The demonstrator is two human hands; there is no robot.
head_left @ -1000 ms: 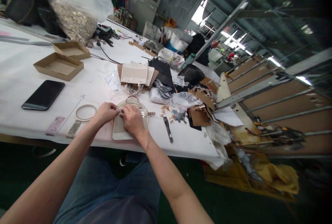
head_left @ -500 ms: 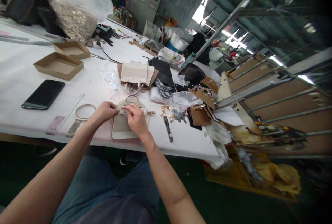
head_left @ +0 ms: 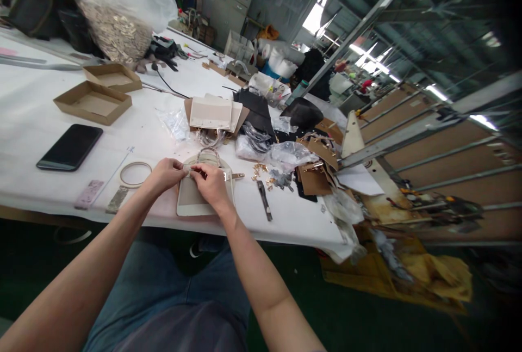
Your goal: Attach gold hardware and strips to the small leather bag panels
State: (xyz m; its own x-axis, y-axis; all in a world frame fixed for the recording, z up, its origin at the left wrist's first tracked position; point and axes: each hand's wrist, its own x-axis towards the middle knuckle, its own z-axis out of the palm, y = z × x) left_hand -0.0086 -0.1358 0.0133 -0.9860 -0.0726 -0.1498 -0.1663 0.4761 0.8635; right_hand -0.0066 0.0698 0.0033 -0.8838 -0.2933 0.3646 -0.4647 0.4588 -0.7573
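Observation:
A small beige handbag [head_left: 190,204] lies flat near the table's front edge, its rounded handle [head_left: 209,152] pointing away from me. My left hand [head_left: 168,173] is closed in a pinch at the bag's upper left edge. Close beside it, my right hand [head_left: 210,184] pinches over the bag's upper middle. Whatever small piece sits between the fingertips is mostly hidden. A tan strap end with gold metal [head_left: 237,176] sticks out past the bag's right side.
Right of the bag lie a dark metal hand tool [head_left: 264,201] and small gold fittings [head_left: 259,169]. A tape roll [head_left: 135,174], a phone [head_left: 70,147] and a cardboard tray [head_left: 93,103] are to the left. Stacked beige panels [head_left: 210,112] and plastic-wrapped parts [head_left: 290,156] lie beyond.
My right hand has turned slightly and its fingertips have shifted a little left, closer to my left hand. A metal piece on the bag now shows beside it.

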